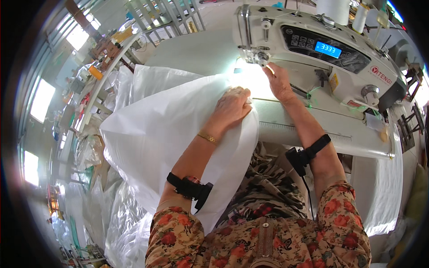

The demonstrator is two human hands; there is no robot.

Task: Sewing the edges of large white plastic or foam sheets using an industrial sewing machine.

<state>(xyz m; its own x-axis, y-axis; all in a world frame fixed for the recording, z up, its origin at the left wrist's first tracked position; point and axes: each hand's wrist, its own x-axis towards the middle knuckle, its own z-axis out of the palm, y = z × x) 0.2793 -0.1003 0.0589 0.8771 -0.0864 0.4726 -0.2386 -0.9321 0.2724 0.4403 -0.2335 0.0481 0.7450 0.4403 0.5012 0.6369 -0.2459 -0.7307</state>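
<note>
Your white woven sack (170, 129) covers the near left of the sewing table (313, 129) and hangs over its front edge onto your lap. Behind it stands the cream sewing machine (313, 49) (its small screen lit blue). Your left hand (232, 106) lies palm down on the sack's top edge, fingers curled together, bunching the cloth beneath them. Your right hand (279, 80) rests flat, fingers close together, reaching to the needle (263, 60), with the sack's edge under the fingertips.
</note>
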